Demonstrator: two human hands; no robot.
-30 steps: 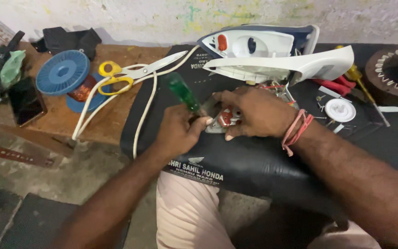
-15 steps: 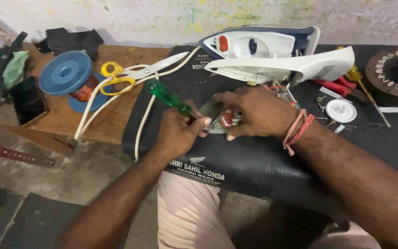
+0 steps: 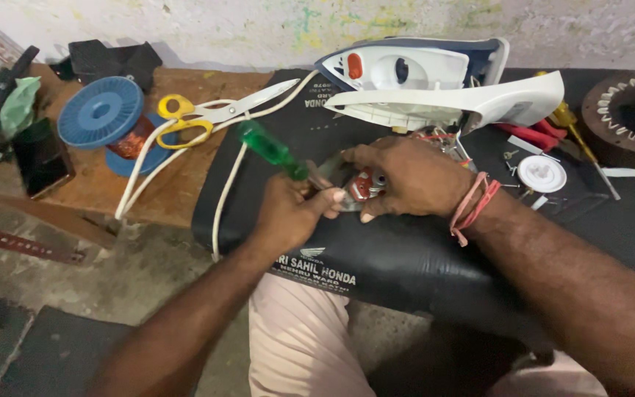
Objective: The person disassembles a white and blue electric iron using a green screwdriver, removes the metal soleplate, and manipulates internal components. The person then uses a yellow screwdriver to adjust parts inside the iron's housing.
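Gripping small metal part between hands.

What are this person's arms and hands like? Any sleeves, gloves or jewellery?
Both forearms are bare, with no sleeves in view and no gloves. The right hand has red and pink thread bands wound around its wrist. The left hand shows no bands, watch or rings. Whether the right fingers carry rings cannot be told.

Yellow-handled scissors lie beside a blue wire spool.
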